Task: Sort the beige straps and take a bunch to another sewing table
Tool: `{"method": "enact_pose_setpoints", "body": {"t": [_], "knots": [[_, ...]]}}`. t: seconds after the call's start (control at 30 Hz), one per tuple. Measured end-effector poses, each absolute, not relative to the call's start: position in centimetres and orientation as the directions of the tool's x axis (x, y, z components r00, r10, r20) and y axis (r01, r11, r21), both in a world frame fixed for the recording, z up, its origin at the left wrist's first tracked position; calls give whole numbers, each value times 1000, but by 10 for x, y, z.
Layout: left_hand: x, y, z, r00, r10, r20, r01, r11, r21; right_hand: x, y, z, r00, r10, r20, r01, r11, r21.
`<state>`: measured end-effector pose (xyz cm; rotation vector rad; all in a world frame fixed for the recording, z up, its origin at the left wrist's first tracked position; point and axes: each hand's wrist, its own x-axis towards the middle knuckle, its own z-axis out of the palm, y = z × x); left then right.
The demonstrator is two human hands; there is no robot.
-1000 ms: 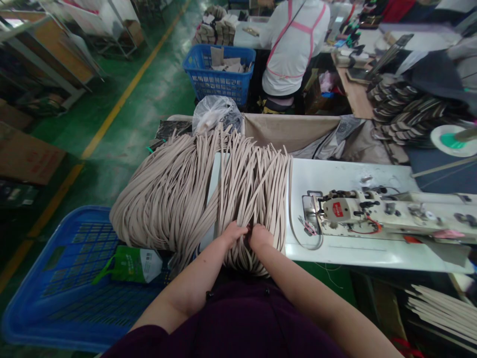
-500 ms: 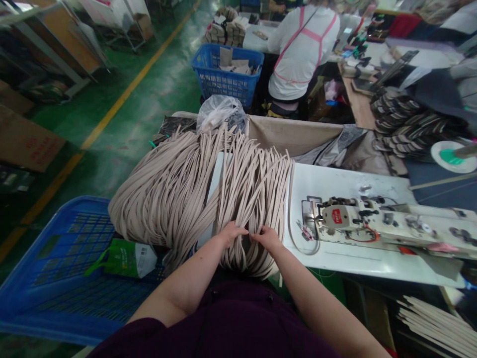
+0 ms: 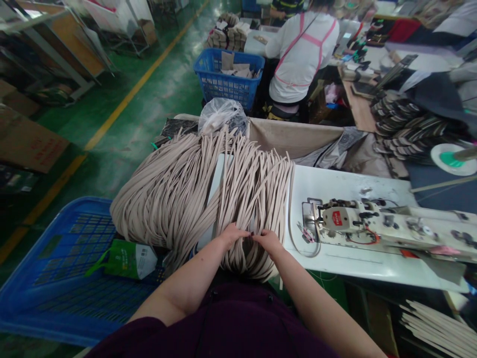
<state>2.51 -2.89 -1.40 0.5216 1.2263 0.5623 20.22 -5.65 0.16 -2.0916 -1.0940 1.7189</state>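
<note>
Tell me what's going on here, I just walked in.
A person in a dark purple top has the left hand and right hand among long, flat beige strips, fingertips close together; whether they pinch anything is too small to tell. A bigger heap of similar strips lies to the left, beside a blue plastic mesh basket holding a green-and-white bag. To the right, a white sewing machine stands on a white tabletop.

Dark purple top (image 3: 242,323) — short-sleeved, bare forearms (image 3: 194,274)

White table (image 3: 305,184): beige strips (image 3: 257,184) heaped at left, sewing machine (image 3: 395,226) right, snips (image 3: 307,233) between.
</note>
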Motion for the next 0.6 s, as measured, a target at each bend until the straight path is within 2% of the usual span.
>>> {"method": "enact_pose_setpoints", "body": {"t": [0.47,0.6], "knots": [[19,-26,-13,314,628,-712,-129,771,623,208,-58,17,-59,681,-730,261,-695,-670],[18,-26,-9,328,620,-713,-128,777,617,201,-58,14,-42,692,-720,259,-689,-677]]}}
